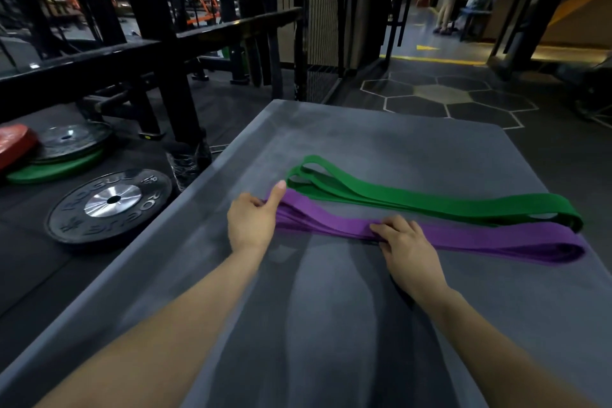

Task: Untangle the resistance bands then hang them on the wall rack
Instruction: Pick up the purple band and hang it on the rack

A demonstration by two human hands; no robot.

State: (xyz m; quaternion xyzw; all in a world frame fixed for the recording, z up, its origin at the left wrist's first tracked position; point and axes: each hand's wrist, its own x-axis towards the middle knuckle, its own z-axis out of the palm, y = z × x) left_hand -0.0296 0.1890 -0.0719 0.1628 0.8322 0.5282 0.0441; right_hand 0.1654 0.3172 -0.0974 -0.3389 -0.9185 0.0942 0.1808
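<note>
Grey padded platform [331, 129] filling the middle of the view, running from 6 o'clock up toward 12. Two resistance bands laid side by side across it, long axes from about 10 o'clock to 4 o'clock. Green band [430, 202] on the far side, folded into several flat loops, loop ends fanned at its 10 o'clock end. Purple band [480, 237] just beside it on the near side, also folded flat, edges touching or nearly touching the green along the middle; no crossing visible between the two.

Left hand [253, 222] at the 10 o'clock end of the purple band, fingers curled round the folded end, thumb straight and pointing toward 12 o'clock, its tip near the green loops. Right hand [405, 242] at the middle of the purple band, fingers bent over the top of the strap, thumb underneath at the near edge, pinching the layers.

At 9 o'clock on the black floor, a black weight plate [109, 205] lying flat, with a stack of red, black and green plates [56, 156] behind it. Black steel rack frame [155, 43] at 10 to 11 o'clock. Hexagon floor tiles [443, 96] at 1 o'clock. A person's legs [445, 15], blurred, far off at 1 o'clock.
</note>
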